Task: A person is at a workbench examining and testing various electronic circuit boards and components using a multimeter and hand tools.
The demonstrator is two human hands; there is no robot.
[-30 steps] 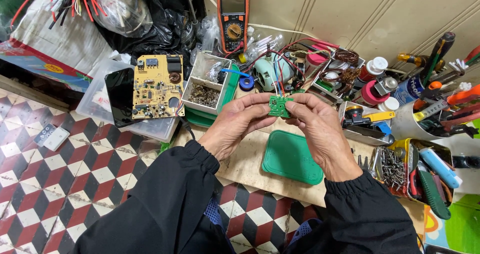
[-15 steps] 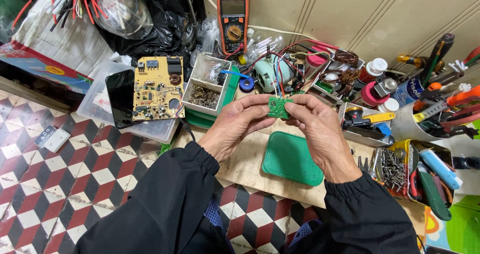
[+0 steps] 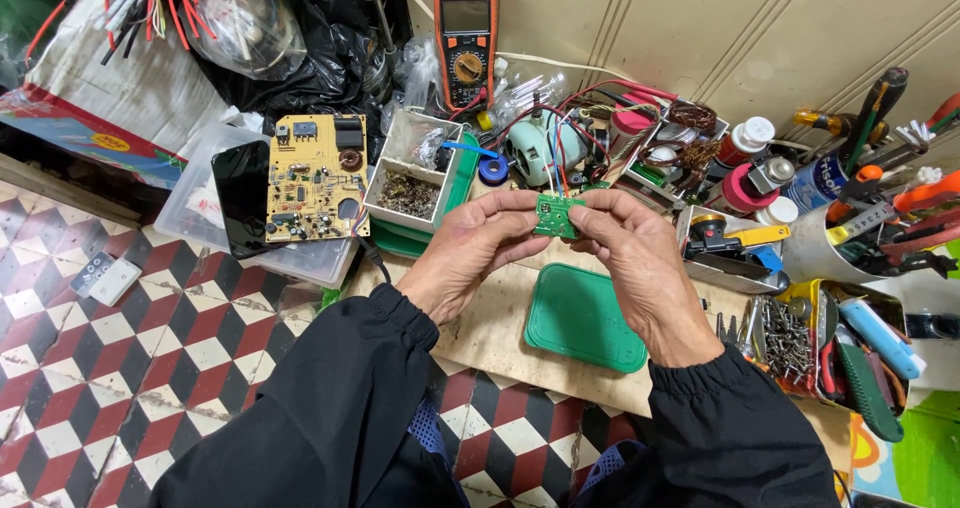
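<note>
Checkered red, black and white floor tiles (image 3: 80,368) lie nearest; above a green rounded plastic lid (image 3: 582,318), left hand (image 3: 470,253) and right hand (image 3: 640,268) pinch a small green circuit board (image 3: 556,215); beyond stands an orange multimeter (image 3: 466,40).

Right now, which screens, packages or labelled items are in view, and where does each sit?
Multimeter: upright against the back wall, orange and black, grey screen.
Cardboard box: far left, white with red and blue printed edge.
Black smartphone: left, on a clear plastic lid, dark screen.
Can: right, blue and white label.
</note>
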